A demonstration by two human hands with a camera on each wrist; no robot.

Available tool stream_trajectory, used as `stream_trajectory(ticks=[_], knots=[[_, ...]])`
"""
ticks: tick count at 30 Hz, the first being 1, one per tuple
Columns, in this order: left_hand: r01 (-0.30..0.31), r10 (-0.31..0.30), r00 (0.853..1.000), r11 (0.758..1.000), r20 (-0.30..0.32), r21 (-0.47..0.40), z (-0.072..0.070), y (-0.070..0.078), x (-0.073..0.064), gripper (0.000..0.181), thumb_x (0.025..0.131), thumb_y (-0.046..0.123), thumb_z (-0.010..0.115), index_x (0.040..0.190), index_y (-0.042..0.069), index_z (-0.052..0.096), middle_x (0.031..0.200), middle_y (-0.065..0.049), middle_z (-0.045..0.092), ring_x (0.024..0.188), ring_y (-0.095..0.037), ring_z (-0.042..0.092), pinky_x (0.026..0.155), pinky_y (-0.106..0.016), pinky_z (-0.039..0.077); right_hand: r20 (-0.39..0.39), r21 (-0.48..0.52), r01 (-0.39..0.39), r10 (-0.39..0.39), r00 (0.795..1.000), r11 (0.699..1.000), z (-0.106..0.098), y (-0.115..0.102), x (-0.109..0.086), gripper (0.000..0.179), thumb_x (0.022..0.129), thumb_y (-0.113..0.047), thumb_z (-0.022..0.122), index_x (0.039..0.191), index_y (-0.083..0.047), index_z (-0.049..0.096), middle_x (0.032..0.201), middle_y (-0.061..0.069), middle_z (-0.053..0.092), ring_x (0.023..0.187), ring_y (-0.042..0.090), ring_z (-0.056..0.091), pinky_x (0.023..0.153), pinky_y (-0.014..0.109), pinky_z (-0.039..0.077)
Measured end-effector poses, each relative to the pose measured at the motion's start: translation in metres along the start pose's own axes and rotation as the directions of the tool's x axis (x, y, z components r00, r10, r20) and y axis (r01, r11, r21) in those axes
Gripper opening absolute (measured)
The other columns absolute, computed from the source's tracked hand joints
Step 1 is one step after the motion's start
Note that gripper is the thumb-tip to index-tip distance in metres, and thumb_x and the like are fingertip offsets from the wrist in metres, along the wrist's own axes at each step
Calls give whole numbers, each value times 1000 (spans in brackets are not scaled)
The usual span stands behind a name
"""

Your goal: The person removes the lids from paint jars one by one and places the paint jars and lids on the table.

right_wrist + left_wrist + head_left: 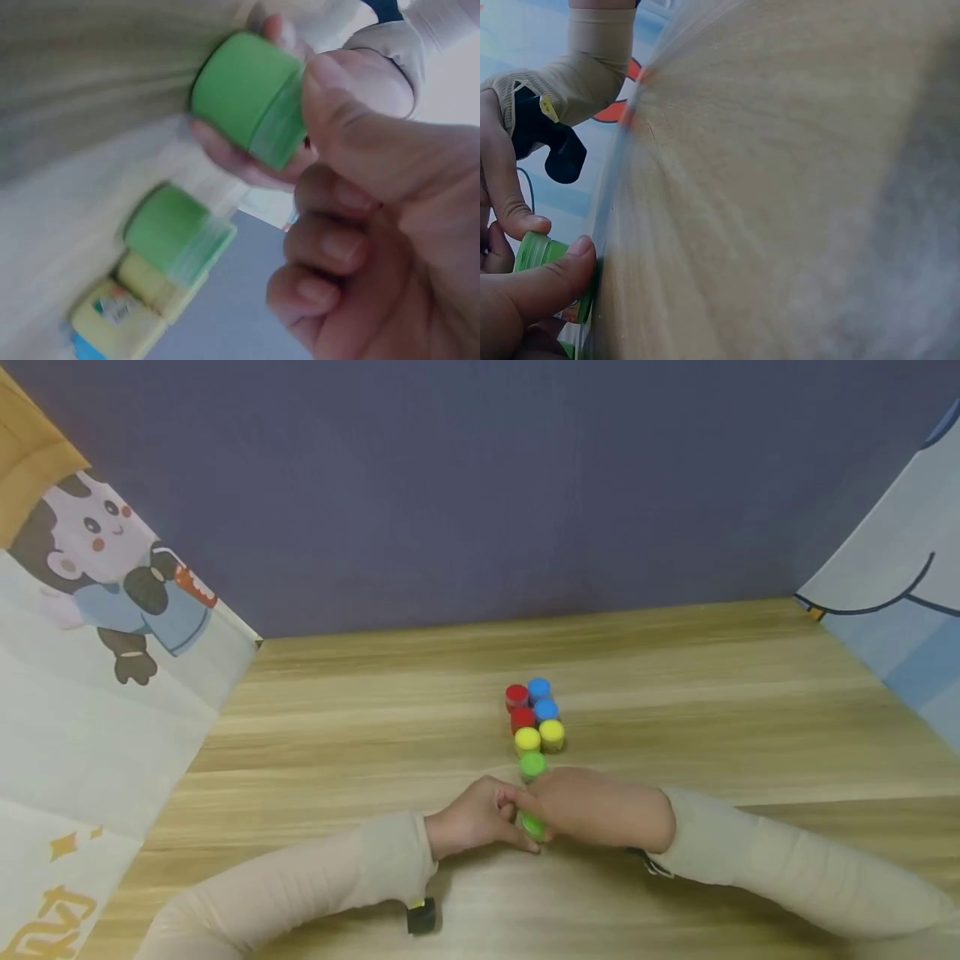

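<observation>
the left hand's point(474, 814) fingers hold a green jar point(241, 86); the right hand's point(592, 806) pinch its lid point(279, 124). best to brace the jar firmly; keep lid pressure even.

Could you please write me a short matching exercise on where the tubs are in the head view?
1. Red tubs
2. Nearer green tub
3. Blue tubs
4. Yellow tubs

A. Just beyond the farther green tub
B. Right of the red tubs
C. Held by left hand and right hand
D. Left of the blue tubs

Pairs: 1-D, 2-C, 3-B, 4-A
</observation>
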State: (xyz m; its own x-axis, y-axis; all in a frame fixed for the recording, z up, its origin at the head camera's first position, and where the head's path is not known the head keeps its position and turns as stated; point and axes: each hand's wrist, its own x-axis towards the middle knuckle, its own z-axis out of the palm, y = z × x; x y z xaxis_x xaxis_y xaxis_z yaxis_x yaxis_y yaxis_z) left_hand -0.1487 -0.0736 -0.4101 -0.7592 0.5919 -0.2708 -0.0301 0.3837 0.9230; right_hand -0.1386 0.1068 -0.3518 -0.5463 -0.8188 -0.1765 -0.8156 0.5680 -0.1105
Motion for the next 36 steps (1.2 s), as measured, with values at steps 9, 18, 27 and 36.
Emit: stream_trajectory(ticks=[9,18,27,36], knots=[[-17,18,999,998,-26,60,-1,-2,-4,38,65,0,82,100,10,72,48,4,37,44,-6,30,44,-17,26,-147,21,-18,21,989,1000,6,-6,-3,38,84,-36,68,110,-10,60,71,-10,49,64,7,44,66,27,46],[-23,25,998,999,-64,43,5,-1,0,33,64,-1,83,92,10,71,49,4,39,46,-6,32,45,-17,27,-282,-46,-223,201,938,974,12,-20,-1,50,84,-51,62,52,-21,37,47,-11,28,44,4,30,42,22,28],[-21,25,997,999,-69,48,5,-1,0,34,63,1,84,93,12,71,49,3,40,46,-7,33,47,-17,30,-235,19,-255,252,939,967,13,-19,1,50,88,-45,58,50,-20,36,45,-10,29,43,5,31,45,26,31],[-11,14,998,999,-60,48,5,0,-1,37,62,-1,84,94,13,71,50,3,39,46,-7,34,50,-17,34,-238,101,-258,276,931,961,16,-17,1,50,87,-41,60,50,-19,34,47,-10,26,43,5,27,43,23,28]])
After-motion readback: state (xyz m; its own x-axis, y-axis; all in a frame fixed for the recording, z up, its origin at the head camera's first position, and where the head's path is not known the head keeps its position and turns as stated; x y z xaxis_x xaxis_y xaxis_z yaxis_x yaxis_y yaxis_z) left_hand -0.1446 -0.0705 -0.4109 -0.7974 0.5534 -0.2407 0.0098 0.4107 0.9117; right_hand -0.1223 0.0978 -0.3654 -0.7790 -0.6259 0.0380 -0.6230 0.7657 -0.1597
